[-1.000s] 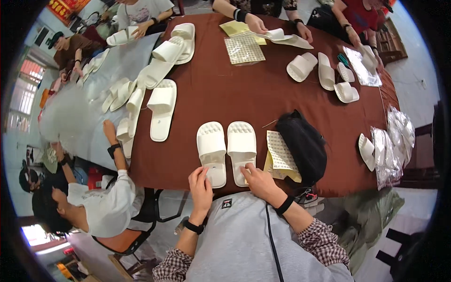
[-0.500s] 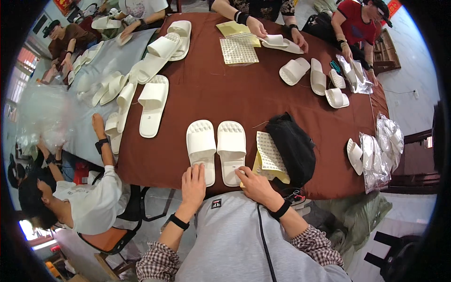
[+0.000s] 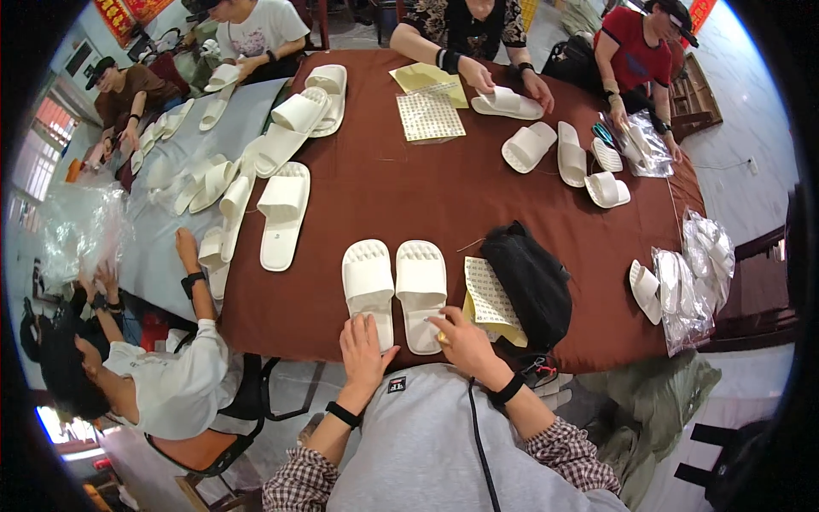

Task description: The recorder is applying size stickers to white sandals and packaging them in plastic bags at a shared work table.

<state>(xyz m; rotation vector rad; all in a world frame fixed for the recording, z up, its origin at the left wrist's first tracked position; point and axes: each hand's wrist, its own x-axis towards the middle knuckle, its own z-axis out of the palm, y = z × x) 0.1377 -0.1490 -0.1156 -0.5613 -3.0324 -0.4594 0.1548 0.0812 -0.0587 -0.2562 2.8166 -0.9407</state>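
Two white slippers lie side by side at the table's near edge, toes pointing away from me. My left hand [image 3: 363, 352] rests open on the heel of the left slipper [image 3: 368, 277], fingers flat and thumb spread. Over the heel of the right slipper [image 3: 421, 277], my right hand [image 3: 467, 345] has its thumb and finger pinched together. Something small and yellowish shows at those fingertips, too small to name. Just right of the slippers lies a sheet of small printed stickers [image 3: 492, 293] on yellow backing, partly under a black cloth bag [image 3: 531, 286].
The brown-covered table [image 3: 384, 196] bears more white slippers [image 3: 284, 213] at left and right. Bagged slippers [image 3: 681, 294] lie at the right edge. Across from me, a person's hands hold a slipper [image 3: 507, 103] beside another sticker sheet [image 3: 429, 116]. Several other people work around.
The whole view has shifted, so the table sits lower in the picture. My left hand's thumb has spread outward across the heel. My right hand's fingers have drawn into a pinch.
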